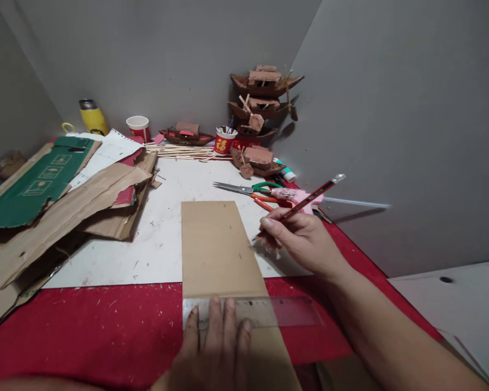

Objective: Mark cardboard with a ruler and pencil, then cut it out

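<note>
At the bottom centre of the frame, the left hand (218,343) lies palm down with fingers slightly spread, grasping nothing, its fingertips on the clear ruler (287,312). The ruler lies across the cardboard strip (212,244), which runs from the bottom edge up to the middle of the frame. The strip has straight sides; no drawn line can be made out on it, so marking looks barely begun, if at all, and cutting across it appears not yet done. Right of centre, the right hand (305,239), wrist bent inward, grips a slanted pencil (314,196), its tip low beside the strip's right edge; contact cannot be judged. Beyond lie scissors (233,188) and a pink glue gun (299,199); at upper centre-right, model boats (264,81) look largely assembled.
</note>
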